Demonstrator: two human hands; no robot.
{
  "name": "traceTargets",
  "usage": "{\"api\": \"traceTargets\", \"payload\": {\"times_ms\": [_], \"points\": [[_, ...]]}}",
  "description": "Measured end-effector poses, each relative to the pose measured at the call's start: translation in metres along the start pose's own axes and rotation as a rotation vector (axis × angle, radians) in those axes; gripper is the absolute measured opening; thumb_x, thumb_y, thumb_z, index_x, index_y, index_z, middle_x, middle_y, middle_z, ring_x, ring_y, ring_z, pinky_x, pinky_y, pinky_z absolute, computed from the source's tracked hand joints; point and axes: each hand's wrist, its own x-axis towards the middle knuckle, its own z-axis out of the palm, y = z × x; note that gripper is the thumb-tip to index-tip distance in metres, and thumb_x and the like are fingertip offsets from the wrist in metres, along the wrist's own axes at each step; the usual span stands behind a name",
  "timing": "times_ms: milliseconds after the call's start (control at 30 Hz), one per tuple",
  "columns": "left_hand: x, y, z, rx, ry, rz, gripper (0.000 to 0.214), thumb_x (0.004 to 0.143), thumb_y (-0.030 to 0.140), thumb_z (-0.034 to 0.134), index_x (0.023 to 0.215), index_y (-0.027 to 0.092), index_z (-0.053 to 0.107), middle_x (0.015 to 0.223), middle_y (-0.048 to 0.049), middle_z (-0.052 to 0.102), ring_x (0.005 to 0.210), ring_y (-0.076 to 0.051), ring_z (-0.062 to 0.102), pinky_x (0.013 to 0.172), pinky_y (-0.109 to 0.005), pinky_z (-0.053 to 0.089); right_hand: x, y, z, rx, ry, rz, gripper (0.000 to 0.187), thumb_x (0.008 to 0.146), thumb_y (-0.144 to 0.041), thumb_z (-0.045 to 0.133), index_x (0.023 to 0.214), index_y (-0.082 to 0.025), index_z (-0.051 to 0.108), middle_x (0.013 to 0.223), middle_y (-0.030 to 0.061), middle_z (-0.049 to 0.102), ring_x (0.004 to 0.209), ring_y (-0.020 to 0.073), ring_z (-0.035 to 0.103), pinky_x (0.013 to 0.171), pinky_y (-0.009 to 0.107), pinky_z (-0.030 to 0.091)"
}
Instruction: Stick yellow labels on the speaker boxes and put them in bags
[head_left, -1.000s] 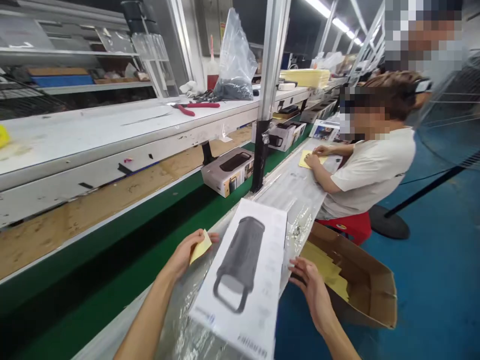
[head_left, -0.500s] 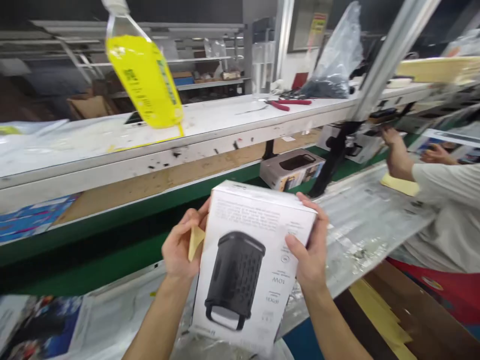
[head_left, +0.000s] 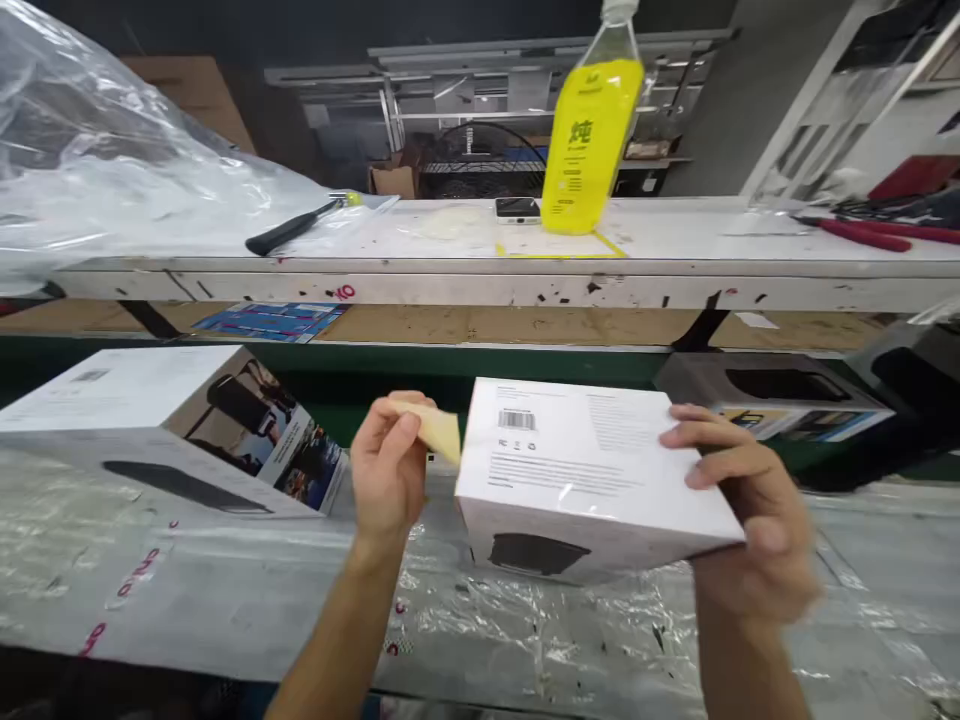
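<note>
At far left, a clear plastic bag bunches on the white shelf, with a black-handled tool beside it. Below, a printed box lies on the plastic-lined bench. The left hand pinches a yellow slip, its fingers pressed together against the thumb. On the shelf beyond stand a phone and a yellow bottle. Just right of the slip, the white box is held tilted above the bench, barcode side up. The right hand grips its right edge, fingers spread across the top, though blur may hide the thumb. Further right sit a grey box and, on the shelf, red-handled pliers.
</note>
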Motion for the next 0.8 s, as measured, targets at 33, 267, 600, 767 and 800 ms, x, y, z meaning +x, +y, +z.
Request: {"api": "traceTargets", "payload": {"times_ms": [33, 267, 600, 767, 800], "points": [[0.006, 0.011, 0.002, 0.070, -0.030, 0.082, 0.017, 0.084, 0.033, 0.081, 0.079, 0.021, 0.070, 0.086, -0.0004, 0.069, 0.081, -0.015, 0.067, 0.075, -0.026, 0.057, 0.009, -0.007, -0.004, -0.031, -0.064, 0.004, 0.028, 0.097, -0.047, 0.062, 0.083, -0.025, 0.070, 0.092, 0.0065, 0.069, 0.107, 0.0310, 0.064, 0.110, 0.054, 0.043], [0.011, 0.063, 0.049, 0.390, -0.328, 0.226, 0.015, 0.085, 0.031, 0.083, 0.083, 0.019, 0.074, 0.080, -0.0014, 0.076, 0.072, -0.015, 0.070, 0.068, -0.025, 0.058, 0.058, -0.069, 0.021, -0.125, -0.369, 0.051, 0.022, 0.092, -0.020, 0.073, 0.109, -0.028, 0.062, 0.104, 0.0043, 0.076, 0.099, 0.0230, 0.074, 0.088, 0.038, 0.062], [0.003, 0.069, 0.067, 0.437, -0.637, 0.088, 0.024, 0.098, 0.039, 0.066, 0.086, 0.019, 0.072, 0.086, -0.0050, 0.070, 0.080, -0.019, 0.064, 0.072, -0.030, 0.051, 0.052, -0.077, 0.052, -0.253, -0.325, -0.138, 0.019, 0.091, -0.010, 0.071, 0.100, -0.025, 0.062, 0.089, -0.0020, 0.067, 0.079, 0.0132, 0.069, 0.074, 0.026, 0.060], [0.002, 0.070, 0.072, 0.491, -0.677, 0.140, 0.024, 0.101, 0.036, 0.062, 0.092, 0.018, 0.074, 0.094, -0.0061, 0.071, 0.088, -0.020, 0.065, 0.078, -0.031, 0.049, 0.063, -0.082, 0.050, -0.488, -0.247, -0.428, 0.022, 0.090, -0.010, 0.072, 0.106, -0.026, 0.070, 0.102, 0.0040, 0.062, 0.085, 0.0164, 0.065, 0.076, 0.033, 0.059], [0.002, 0.071, 0.073, 0.507, -0.682, 0.150, 0.023, 0.101, 0.036, 0.062, 0.093, 0.018, 0.074, 0.092, -0.0054, 0.071, 0.087, -0.019, 0.064, 0.077, -0.031, 0.048, 0.064, -0.083, 0.050, -0.516, -0.221, -0.463, 0.023, 0.090, -0.010, 0.072, 0.106, -0.027, 0.071, 0.101, 0.0040, 0.061, 0.086, 0.0167, 0.064, 0.076, 0.033, 0.059]]}}
